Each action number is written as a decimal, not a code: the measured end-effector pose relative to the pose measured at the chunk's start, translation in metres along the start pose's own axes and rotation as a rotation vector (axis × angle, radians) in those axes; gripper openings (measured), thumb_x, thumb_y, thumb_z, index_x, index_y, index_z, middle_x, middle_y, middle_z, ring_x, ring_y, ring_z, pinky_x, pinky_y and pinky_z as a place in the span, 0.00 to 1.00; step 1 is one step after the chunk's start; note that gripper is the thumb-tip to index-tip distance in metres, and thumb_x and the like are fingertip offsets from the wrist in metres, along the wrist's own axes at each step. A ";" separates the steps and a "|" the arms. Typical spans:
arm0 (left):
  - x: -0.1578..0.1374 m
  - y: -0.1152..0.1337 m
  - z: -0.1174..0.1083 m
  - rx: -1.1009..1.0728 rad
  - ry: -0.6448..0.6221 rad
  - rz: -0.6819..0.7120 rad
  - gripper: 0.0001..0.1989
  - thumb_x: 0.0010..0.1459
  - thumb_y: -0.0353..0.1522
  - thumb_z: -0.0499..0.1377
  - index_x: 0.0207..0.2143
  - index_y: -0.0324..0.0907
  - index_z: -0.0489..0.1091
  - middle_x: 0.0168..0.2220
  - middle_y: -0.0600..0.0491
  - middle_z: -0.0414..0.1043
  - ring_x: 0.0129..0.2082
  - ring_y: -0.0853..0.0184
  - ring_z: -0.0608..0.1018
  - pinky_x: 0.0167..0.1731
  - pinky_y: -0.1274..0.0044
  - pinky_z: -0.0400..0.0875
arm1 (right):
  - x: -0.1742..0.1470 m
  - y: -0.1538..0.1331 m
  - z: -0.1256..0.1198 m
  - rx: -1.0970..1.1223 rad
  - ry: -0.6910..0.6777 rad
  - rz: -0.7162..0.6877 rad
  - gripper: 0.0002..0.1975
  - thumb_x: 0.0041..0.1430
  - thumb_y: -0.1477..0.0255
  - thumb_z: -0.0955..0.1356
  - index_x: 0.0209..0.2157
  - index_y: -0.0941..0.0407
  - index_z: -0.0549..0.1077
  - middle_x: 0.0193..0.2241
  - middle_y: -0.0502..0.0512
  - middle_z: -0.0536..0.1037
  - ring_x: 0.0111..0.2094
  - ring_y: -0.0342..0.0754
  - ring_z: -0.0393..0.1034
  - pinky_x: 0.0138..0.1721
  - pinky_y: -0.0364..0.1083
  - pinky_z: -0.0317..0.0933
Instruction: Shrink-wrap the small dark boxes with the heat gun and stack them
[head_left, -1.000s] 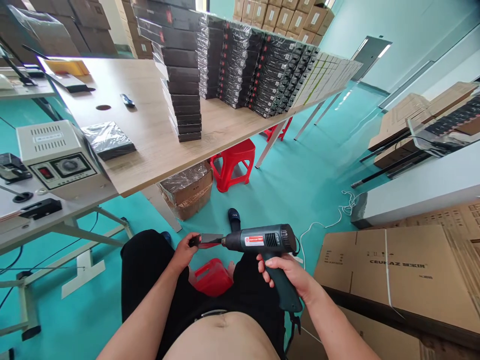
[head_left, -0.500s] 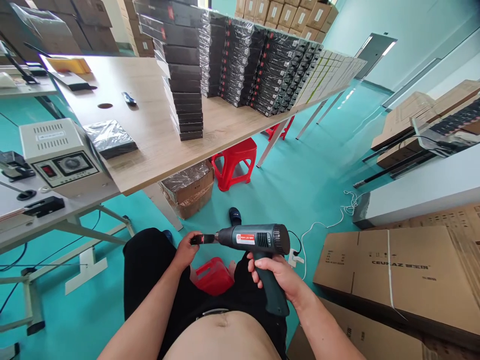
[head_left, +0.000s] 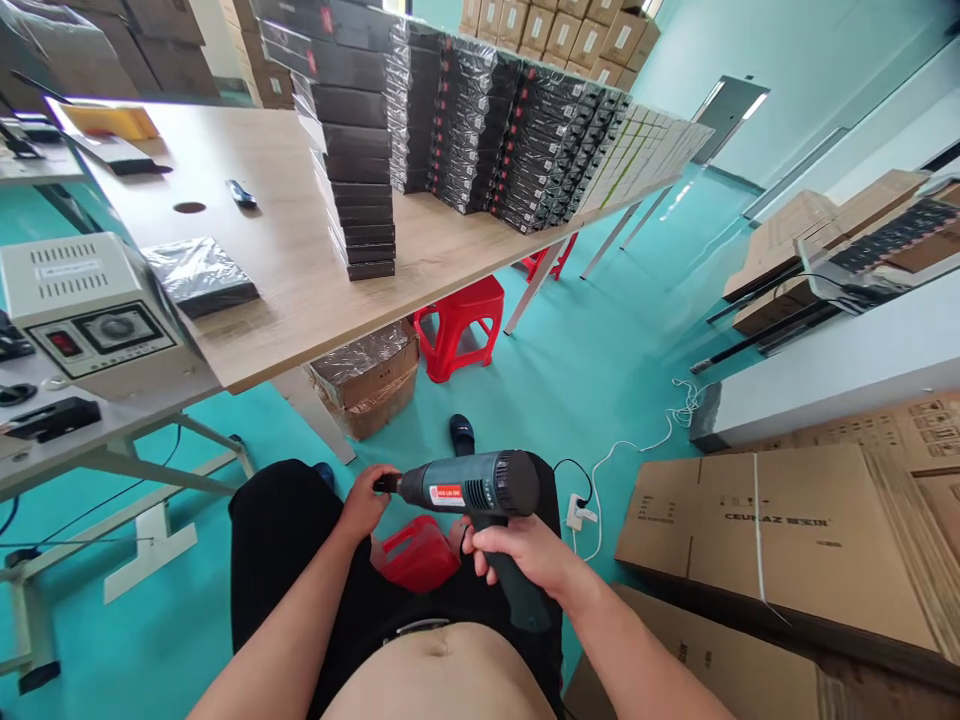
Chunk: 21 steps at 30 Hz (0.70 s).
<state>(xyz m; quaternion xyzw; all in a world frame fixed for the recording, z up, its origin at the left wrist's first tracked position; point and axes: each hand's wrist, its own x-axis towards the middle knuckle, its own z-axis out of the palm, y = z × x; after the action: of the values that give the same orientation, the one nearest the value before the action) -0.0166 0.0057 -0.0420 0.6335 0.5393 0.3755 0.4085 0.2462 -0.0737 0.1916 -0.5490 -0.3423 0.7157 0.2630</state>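
Note:
My right hand (head_left: 517,548) is wrapped around the handle of a dark green heat gun (head_left: 480,470), which has a red-and-white label and a black rear cap. Its nozzle points left, toward my left hand (head_left: 366,502). Between those left fingers is a small black box-like piece (head_left: 385,483), mostly hidden behind the nozzle tip. From this angle I cannot tell whether nozzle and piece touch. Both hands are above my lap, over a red plastic stool (head_left: 420,555).
A wooden table (head_left: 292,320) ahead bears stacks of black boxes (head_left: 480,130) and a film-wrapped box (head_left: 199,275). At left stands a beige control unit (head_left: 97,300). Cartons (head_left: 697,510) are on the right, near a plugged-in power strip (head_left: 577,513). Another red stool (head_left: 461,325) stands by the table.
The heat gun has moved left and tilted, so its nozzle now covers much of the black piece. My left hand still holds the piece. The view has shifted slightly.

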 end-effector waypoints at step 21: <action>0.002 0.002 -0.001 -0.087 0.055 -0.156 0.21 0.40 0.25 0.55 0.39 0.44 0.74 0.43 0.51 0.75 0.46 0.59 0.74 0.52 0.66 0.63 | -0.003 0.009 -0.003 0.042 -0.004 0.026 0.13 0.47 0.68 0.71 0.34 0.61 0.77 0.24 0.54 0.78 0.22 0.44 0.70 0.24 0.44 0.65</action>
<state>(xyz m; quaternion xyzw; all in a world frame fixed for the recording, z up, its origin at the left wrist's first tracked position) -0.0165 0.0073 -0.0401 0.5605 0.5813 0.3829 0.4488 0.2499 -0.0810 0.1864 -0.5462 -0.3204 0.7273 0.2646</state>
